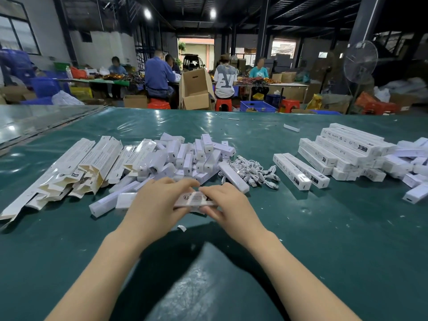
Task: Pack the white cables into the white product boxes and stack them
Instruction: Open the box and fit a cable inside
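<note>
I hold one long white product box [194,199] between both hands just above the green table [324,228]. My left hand [155,205] grips its left part and my right hand [225,205] grips its right part; the box is blurred. A tangle of white cables [252,171] lies just beyond my right hand. Behind my hands sits a heap of small white items [194,156]. Flat, unfolded box sleeves [76,167] lie to the left. Closed white boxes are stacked at the right [342,147], with two more [301,171] lying side by side in front of them.
More loose white boxes [414,167] spread to the far right edge. Small paper scraps [181,228] dot the table. Beyond the far edge, several people sit at other tables among cardboard cartons [196,89], red stools and blue crates. A standing fan [360,61] is at the back right.
</note>
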